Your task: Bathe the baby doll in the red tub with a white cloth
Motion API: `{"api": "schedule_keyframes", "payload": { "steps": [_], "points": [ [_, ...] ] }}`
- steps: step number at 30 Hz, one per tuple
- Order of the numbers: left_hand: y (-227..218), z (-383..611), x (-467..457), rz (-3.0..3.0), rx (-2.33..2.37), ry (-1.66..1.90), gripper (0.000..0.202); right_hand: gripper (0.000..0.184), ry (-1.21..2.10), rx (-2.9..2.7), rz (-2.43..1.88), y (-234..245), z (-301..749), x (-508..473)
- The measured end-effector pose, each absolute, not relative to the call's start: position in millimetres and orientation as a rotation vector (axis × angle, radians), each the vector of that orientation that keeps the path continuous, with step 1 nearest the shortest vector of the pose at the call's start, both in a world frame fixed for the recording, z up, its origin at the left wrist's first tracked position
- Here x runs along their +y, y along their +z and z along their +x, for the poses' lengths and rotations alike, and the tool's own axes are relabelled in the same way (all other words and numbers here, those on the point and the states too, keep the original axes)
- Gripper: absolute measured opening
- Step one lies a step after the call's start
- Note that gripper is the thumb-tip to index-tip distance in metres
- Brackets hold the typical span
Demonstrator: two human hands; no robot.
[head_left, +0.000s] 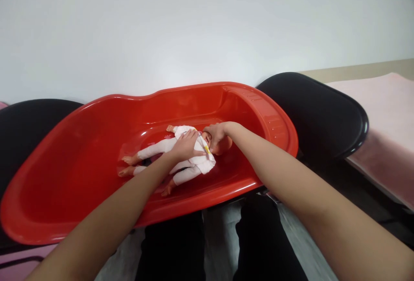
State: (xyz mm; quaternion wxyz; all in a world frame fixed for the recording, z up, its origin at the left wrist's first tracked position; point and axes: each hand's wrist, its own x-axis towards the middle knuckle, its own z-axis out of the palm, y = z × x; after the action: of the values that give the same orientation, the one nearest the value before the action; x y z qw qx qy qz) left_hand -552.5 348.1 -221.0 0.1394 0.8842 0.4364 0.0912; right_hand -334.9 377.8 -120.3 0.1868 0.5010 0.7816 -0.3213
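Observation:
A baby doll (194, 166) in white clothes lies on its back in a red plastic baby tub (80, 164), head toward the right. My left hand (186, 145) lies flat on the doll's chest with its fingers stretched out. My right hand (215, 134) is curled around the doll's head and hides most of it. The doll's bare feet point to the left, and one arm sticks out toward me.
The tub rests across two black chairs (323, 117), one at each end. A pink padded surface (388, 130) lies at the right. A white wall fills the background. My dark-trousered legs show below the tub.

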Motion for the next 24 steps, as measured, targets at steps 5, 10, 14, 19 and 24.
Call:
{"api": "schedule_keyframes", "payload": {
  "steps": [5, 10, 14, 19, 24],
  "points": [
    [-225.9, -533.5, 336.1, 2.628, 1.334, 0.208, 0.1, 0.106, -0.902, 2.219, 1.321, -134.6, -334.9, 389.8],
    [-222.4, -540.6, 338.7, 2.725, 1.288, 0.169, 0.074, 0.105, -0.901, 2.241, 1.342, -137.1, -330.9, 389.4],
    [-224.1, -553.3, 346.0, 2.688, 1.297, 0.215, 0.064, 0.099, -0.922, 2.253, 1.43, -134.4, -328.7, 384.6],
    [-231.8, -575.3, 358.7, 2.49, 1.469, 0.275, 0.06, 0.092, -0.895, 2.253, 1.451, -131.9, -332.2, 380.8],
    [-235.5, -604.7, 366.7, 2.296, 1.643, 0.281, 0.06, 0.09, -0.881, 2.259, 1.456, -126.4, -334.2, 375.6]
  ]
}}
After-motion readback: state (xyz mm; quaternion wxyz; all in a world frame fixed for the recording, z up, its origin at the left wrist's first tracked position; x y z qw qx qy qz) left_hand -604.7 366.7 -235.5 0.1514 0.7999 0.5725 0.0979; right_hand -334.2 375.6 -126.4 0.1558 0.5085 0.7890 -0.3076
